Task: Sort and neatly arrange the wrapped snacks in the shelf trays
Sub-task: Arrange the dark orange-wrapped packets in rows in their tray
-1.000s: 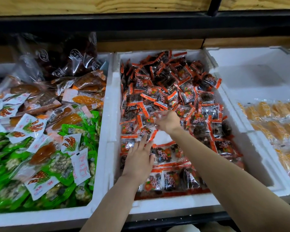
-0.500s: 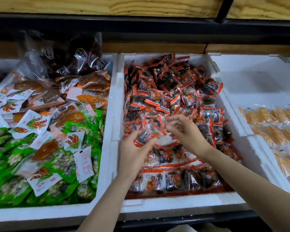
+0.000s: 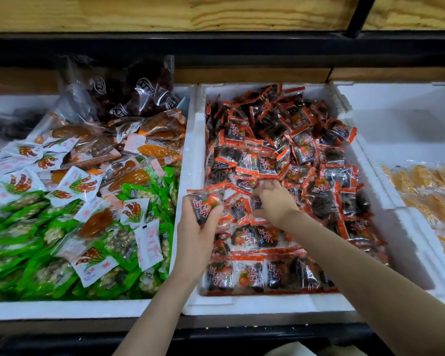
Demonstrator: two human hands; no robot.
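The middle white foam tray (image 3: 267, 305) holds several small orange-edged packets of dark snacks (image 3: 288, 140), heaped loosely at the back and laid in neat rows (image 3: 252, 276) along the front. My left hand (image 3: 198, 237) holds one such packet (image 3: 206, 204) upright above the tray's left side. My right hand (image 3: 275, 204) reaches into the middle of the heap, its fingers curled around another packet (image 3: 242, 206) there.
The left foam tray (image 3: 62, 308) is full of mixed green, white and orange packets (image 3: 62, 227) plus a clear bag of dark fruit (image 3: 129, 93). The right tray (image 3: 406, 119) has yellow packets (image 3: 429, 191) at its front. A black shelf bar (image 3: 216, 47) runs above.
My left hand has lifted a packet up and leftward out of the pile. My right hand has come nearer and taken hold of a packet in the middle of the heap.
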